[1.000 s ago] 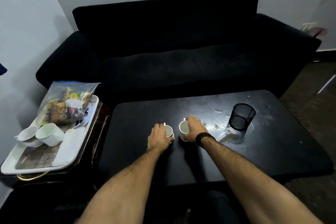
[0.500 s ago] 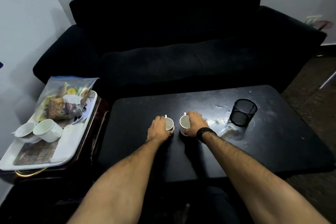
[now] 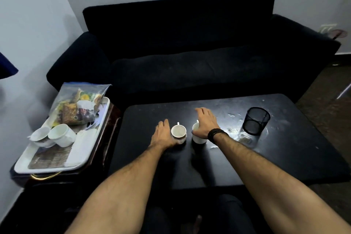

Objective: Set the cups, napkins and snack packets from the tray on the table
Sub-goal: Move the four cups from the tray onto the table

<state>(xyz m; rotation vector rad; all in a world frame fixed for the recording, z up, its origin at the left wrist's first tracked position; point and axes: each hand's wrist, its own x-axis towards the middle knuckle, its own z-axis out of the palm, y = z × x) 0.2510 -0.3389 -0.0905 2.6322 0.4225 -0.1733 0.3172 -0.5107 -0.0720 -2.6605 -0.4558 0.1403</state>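
I see two small white ceramic cups standing upright side by side on the black table [image 3: 284, 148]: the left cup [image 3: 178, 133] and the right cup [image 3: 198, 136]. My left hand [image 3: 163, 136] lies beside the left cup, fingers spread, its grip loose and empty. My right hand [image 3: 206, 122] hovers over the right cup, grip wide. On the white tray [image 3: 79, 156] at left lie two more white cups [image 3: 55, 136], folded white napkins [image 3: 83, 138] and a clear bag of snack packets [image 3: 77, 108].
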